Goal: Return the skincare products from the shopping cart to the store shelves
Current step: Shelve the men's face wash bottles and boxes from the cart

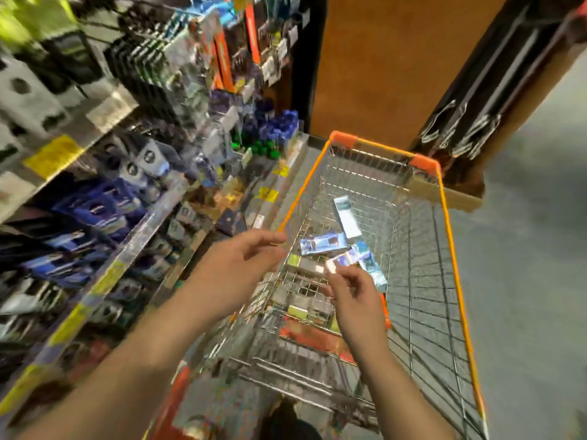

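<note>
Both hands are over the near end of the cart (pixel 451 236). The left hand (pixel 235 265) has loose fingers and holds nothing. The right hand (pixel 352 300) has curled fingers, also holding nothing. Boxes (pixel 336 249) lie in the cart. Shelves (pixel 104 185) stand on the left.

This is a shop aisle. Store shelves (pixel 104 198) run along the left, packed with boxed and carded goods, and yellow price tags (pixel 268 194) sit on the shelf edges. More packets hang on pegs (pixel 254 58) higher up. A wire shopping cart (pixel 451 249) with an orange rim stands on the grey floor (pixel 524 265) beside them, with small product boxes (pixel 347 217) lying in its basket.
</note>
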{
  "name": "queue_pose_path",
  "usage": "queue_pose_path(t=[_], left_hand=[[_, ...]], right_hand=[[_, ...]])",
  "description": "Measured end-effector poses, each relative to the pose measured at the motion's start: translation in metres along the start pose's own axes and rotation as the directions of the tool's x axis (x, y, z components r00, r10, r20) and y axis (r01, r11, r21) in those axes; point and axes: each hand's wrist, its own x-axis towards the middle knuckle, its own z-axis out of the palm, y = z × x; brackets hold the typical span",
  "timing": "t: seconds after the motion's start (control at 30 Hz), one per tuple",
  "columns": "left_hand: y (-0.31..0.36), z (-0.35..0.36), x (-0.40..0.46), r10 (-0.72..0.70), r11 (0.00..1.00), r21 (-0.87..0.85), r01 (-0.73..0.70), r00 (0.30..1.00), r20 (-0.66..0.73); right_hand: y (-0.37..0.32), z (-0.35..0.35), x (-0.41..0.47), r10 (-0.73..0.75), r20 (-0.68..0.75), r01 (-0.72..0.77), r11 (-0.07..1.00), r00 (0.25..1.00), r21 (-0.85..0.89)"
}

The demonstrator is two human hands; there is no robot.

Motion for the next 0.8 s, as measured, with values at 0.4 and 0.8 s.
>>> queue_pose_path(t=[0.4, 0.8], left_hand=[[-0.032, 0.083, 0.078, -0.251, 0.967, -0.033, 0.254, 0.965, 0.077], [-0.085, 0.160, 0.193, -0.376, 0.926, -0.006, 0.376, 0.926, 0.041]], right_hand=[[0.056, -0.037, 0.096, 0.135, 0.061, -0.125, 0.982, 0.989, -0.143], [0.165, -0.001, 0.227, 0.172, 0.012, -0.164, 0.957, 0.985, -0.238]])
